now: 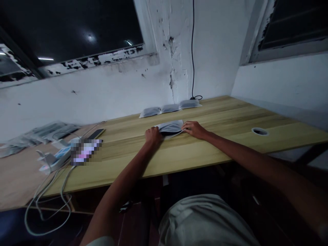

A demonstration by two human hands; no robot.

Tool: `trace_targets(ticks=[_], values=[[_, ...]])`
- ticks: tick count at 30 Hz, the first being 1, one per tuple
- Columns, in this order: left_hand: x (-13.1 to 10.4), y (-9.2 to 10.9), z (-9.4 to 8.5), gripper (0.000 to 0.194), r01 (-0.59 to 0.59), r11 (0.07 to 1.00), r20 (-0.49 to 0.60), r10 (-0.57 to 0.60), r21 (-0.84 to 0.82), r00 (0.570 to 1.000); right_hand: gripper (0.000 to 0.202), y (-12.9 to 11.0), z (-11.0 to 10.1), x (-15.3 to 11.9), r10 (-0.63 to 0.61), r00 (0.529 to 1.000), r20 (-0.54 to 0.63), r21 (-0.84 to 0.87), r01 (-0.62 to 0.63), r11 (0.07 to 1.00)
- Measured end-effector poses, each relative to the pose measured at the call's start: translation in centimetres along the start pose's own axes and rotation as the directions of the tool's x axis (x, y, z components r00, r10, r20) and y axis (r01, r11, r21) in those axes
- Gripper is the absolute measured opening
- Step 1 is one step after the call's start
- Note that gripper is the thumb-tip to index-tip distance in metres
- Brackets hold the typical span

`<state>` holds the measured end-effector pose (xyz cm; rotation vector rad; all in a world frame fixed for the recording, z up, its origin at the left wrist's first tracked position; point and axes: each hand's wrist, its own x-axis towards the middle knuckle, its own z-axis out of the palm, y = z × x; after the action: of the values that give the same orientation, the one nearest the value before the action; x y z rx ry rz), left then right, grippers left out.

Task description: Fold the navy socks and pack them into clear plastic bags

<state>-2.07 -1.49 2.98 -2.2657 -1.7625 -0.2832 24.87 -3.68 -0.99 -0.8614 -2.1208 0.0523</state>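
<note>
A pale grey pouch (170, 127) lies on the wooden table (205, 150) in front of me, with a dark gap or dark content showing along its near side. The left end of the pouch is gripped by my left hand (153, 135), its fingers curled. My right hand (193, 130) pinches the right end between thumb and fingers. Beyond the pouch, three similar pouches (170, 108) lie in a row near the wall.
Left of my hands are a lit phone (85, 152), a dark phone (96, 134), a power strip (60, 153) and looping cables (65, 182). More grey pouches (48, 131) are piled at the far left. A round hole (260, 131) pierces the tabletop at right.
</note>
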Motion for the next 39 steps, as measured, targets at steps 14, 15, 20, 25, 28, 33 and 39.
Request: trace_targets(ticks=[14,15,20,25,28,33,39], values=[[-3.6,4.4,0.1,0.029,-0.741,0.669,-0.342,0.684,-0.059,0.645,0.018,-3.0,1.2,-0.3,-0.182,0.983,0.021,-0.098,0.183,0.978],[-3.6,4.4,0.0,0.028,-0.742,0.669,-0.332,0.692,-0.042,0.642,0.018,-3.3,1.1,-0.3,-0.2,0.979,0.023,-0.085,0.202,0.976],[-2.7,3.5,-0.1,0.023,-0.763,0.647,-0.294,0.731,0.014,0.615,0.018,-4.0,0.8,0.2,-0.194,0.98,-0.053,0.033,0.196,0.98],[-0.5,1.4,-0.1,0.018,-0.71,0.702,-0.302,0.69,0.056,0.658,0.016,-2.6,-0.2,1.3,-0.061,0.982,-0.179,0.084,0.077,0.993],[1.0,-0.7,-0.1,0.022,-0.627,0.773,-0.321,0.621,0.096,0.715,0.018,-0.7,-1.4,1.6,-0.011,0.954,-0.298,0.105,0.045,0.993],[2.2,-3.4,0.9,0.023,-0.509,0.857,-0.292,0.51,0.085,0.809,0.016,2.6,-2.9,0.8,0.134,0.944,-0.3,0.076,-0.117,0.99],[2.4,-4.0,3.4,0.02,-0.426,0.897,-0.159,0.406,-0.121,0.9,0.032,4.0,-2.3,-0.5,0.415,0.908,-0.049,-0.124,-0.418,0.9]])
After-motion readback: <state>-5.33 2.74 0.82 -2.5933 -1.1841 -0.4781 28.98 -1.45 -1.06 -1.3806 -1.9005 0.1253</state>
